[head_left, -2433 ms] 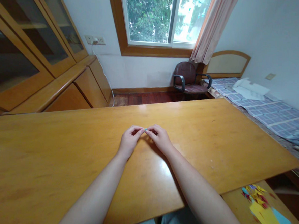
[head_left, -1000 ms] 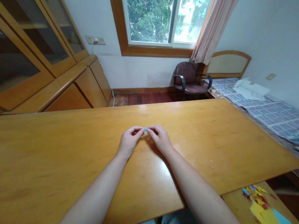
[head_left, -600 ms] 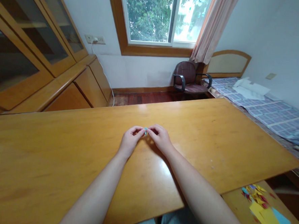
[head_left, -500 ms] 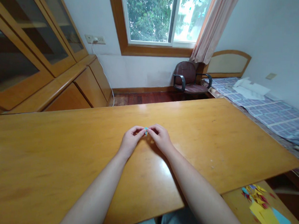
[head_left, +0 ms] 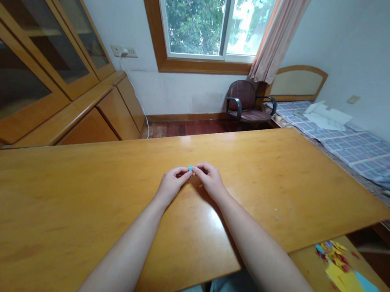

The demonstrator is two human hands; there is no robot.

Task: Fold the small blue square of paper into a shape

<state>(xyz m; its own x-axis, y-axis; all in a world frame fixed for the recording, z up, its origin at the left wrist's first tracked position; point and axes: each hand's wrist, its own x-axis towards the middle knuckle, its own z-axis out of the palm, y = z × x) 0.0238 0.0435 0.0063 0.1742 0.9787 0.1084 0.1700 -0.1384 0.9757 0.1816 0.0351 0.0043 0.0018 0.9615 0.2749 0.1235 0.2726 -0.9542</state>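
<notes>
A small light-blue piece of paper is pinched between the fingertips of both hands, just above the wooden table. My left hand grips it from the left with thumb and fingers together. From the right, my right hand holds it the same way. Fingers cover most of the paper, so its folds cannot be made out.
On a lower surface at the bottom right lie yellow sheets, a light-blue sheet and a pile of small coloured paper pieces. Beyond the table stand a brown armchair, a bed and a glass-fronted cabinet.
My left hand has shifted slightly, its thumb now lower and nearer the right hand. More of the light-blue paper's upper part shows between the fingertips. The right hand stays nearly still.
</notes>
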